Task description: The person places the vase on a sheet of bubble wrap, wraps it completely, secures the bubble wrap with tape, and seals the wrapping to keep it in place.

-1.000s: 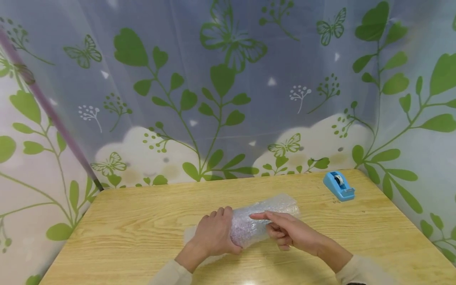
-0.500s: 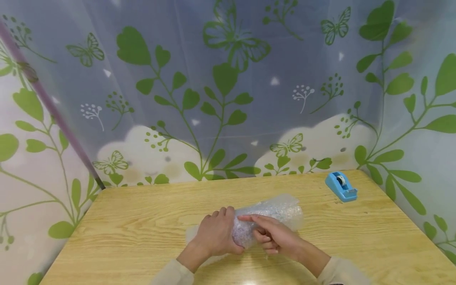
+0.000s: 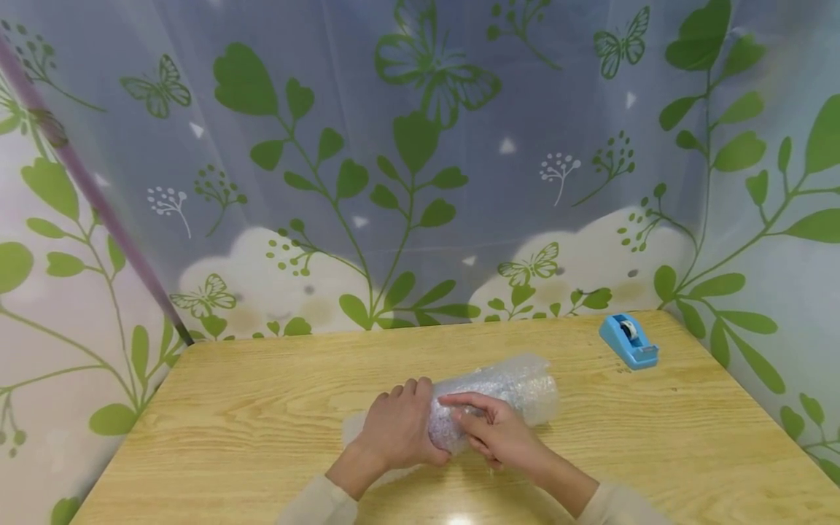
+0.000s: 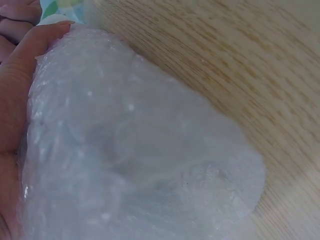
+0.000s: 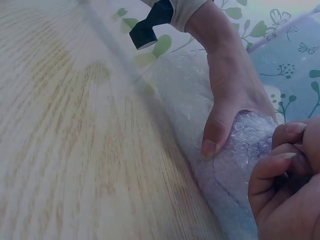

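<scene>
A roll-shaped bundle in clear bubble wrap (image 3: 525, 386) lies slanting on the wooden table, something purplish showing through near its middle. My left hand (image 3: 397, 426) grips it from above, thumb on the near side; in the right wrist view this thumb (image 5: 216, 132) presses into the wrap. More wrap (image 3: 353, 429) sticks out left of that hand. My right hand (image 3: 505, 434) is at the bundle's middle, index finger straight along the wrap, thumb raised close beneath it, other fingers curled. Nothing shows between those fingers. In the left wrist view, the wrap's end (image 4: 225, 185) looks loosely rolled.
A blue tape dispenser (image 3: 628, 341) stands at the table's back right. Behind and beside the wooden table (image 3: 249, 408) hangs a curtain (image 3: 315, 182) printed with green leaves and butterflies.
My right hand has slid left along the bundle towards my left hand, and its thumb has come up near the index finger. My left hand keeps its grip.
</scene>
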